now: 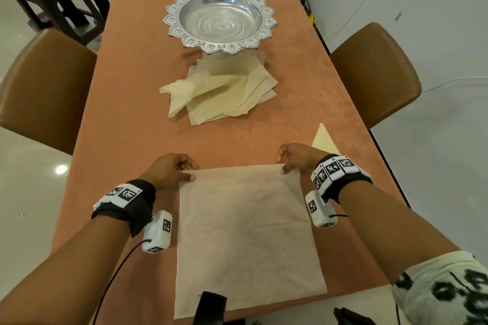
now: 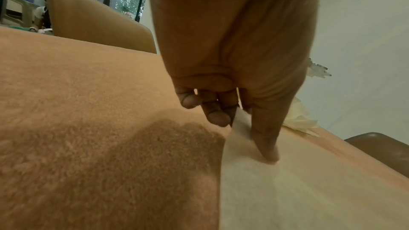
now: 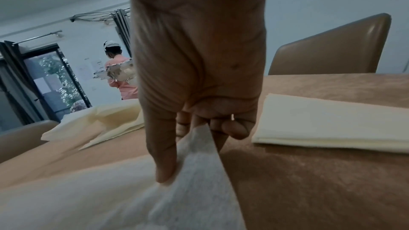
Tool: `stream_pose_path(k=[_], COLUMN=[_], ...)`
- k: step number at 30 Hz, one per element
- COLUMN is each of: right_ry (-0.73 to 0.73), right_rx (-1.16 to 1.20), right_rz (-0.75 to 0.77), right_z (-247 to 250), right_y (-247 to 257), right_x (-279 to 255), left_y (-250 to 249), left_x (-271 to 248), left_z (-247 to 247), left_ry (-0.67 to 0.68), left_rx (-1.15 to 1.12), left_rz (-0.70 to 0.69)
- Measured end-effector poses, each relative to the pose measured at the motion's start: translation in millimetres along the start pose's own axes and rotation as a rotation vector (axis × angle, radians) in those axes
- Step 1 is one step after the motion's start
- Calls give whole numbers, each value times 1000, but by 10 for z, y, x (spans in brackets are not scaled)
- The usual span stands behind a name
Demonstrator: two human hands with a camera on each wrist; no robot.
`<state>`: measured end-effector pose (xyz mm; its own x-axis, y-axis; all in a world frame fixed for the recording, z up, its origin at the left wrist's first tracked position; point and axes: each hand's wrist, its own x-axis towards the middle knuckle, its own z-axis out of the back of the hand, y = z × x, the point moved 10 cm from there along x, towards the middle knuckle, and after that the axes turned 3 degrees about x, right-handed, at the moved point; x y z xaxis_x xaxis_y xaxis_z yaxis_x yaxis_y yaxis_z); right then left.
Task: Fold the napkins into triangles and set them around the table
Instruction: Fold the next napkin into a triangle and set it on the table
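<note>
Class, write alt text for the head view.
Left hand and right hand pinch the far corners of a flat napkin; beyond lie a loose napkin pile and a silver bowl.

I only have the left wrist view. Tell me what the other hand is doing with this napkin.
Observer: The right hand pinches the far right corner of the flat napkin; the left hand pinches the far left corner.
Operator: Report any finished ones.
Observer: One folded napkin lies on the tablecloth just right of the right hand.
Operator: Say where the supply is.
Observer: A loose napkin pile sits mid-table, in front of a silver bowl.
</note>
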<state>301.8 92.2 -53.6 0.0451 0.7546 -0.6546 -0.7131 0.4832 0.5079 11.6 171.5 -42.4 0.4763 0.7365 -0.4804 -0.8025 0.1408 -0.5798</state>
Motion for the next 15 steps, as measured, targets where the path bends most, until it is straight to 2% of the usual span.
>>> stream_pose_path(k=[6, 10, 13, 15], right_ry=[-64, -139, -273, -442], right_rx=[-195, -217, -194, -235], right_rz=[34, 85, 111, 139], right_z=[154, 270, 346, 423], right_y=[-74, 31, 147, 272], right_x=[-17, 28, 42, -68], left_y=[126, 164, 235, 194], left_x=[24, 91, 132, 86], left_z=[127, 227, 334, 392], left_ry=[-83, -149, -228, -299], left_rx=[-114, -126, -94, -61], left_rz=[31, 28, 52, 20])
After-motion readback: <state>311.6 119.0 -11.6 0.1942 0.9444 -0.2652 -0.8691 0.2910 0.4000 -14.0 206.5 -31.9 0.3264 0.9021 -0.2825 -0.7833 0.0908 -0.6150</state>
